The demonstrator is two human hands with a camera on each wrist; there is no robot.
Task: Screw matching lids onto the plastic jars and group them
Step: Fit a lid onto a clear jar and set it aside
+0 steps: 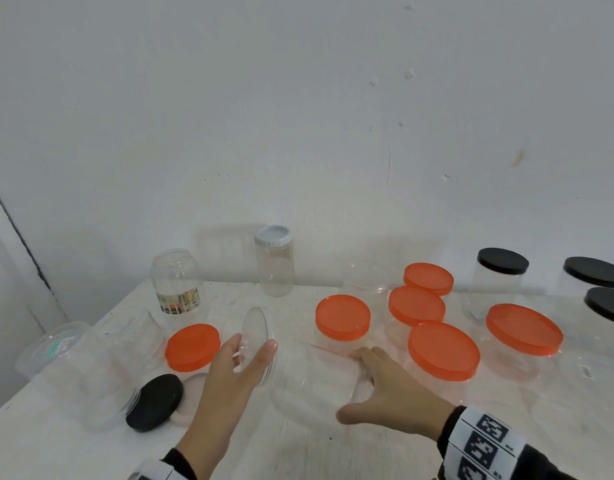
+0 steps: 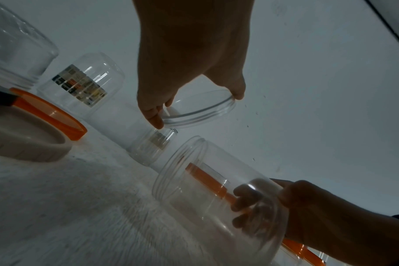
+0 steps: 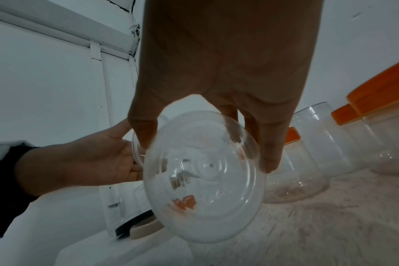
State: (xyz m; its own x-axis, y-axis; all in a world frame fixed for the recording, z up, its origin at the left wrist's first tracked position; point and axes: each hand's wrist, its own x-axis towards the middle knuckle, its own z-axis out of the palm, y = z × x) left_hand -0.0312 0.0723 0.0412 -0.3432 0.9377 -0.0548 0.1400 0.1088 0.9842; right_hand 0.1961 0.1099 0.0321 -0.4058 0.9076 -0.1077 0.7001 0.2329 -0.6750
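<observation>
My left hand (image 1: 252,348) pinches a clear round lid (image 1: 257,327) on edge between thumb and fingers, just above the table. Right beside it, my right hand (image 1: 366,386) grips a clear open jar (image 1: 312,386) tilted on its side, mouth toward the lid. A small gap separates lid and mouth. In the left wrist view the left hand (image 2: 197,108) holds the lid (image 2: 194,119) above the jar's threaded mouth (image 2: 180,167). The right wrist view shows my right hand (image 3: 207,153) spread round the jar's base (image 3: 205,189).
Several orange-lidded jars (image 1: 444,349) stand to the right, black-lidded jars (image 1: 503,261) beyond them. A white-lidded tall jar (image 1: 273,261) and a labelled open jar (image 1: 177,289) stand at the back. A loose orange lid (image 1: 193,346), a black lid (image 1: 155,401) and open jars (image 1: 125,344) lie left.
</observation>
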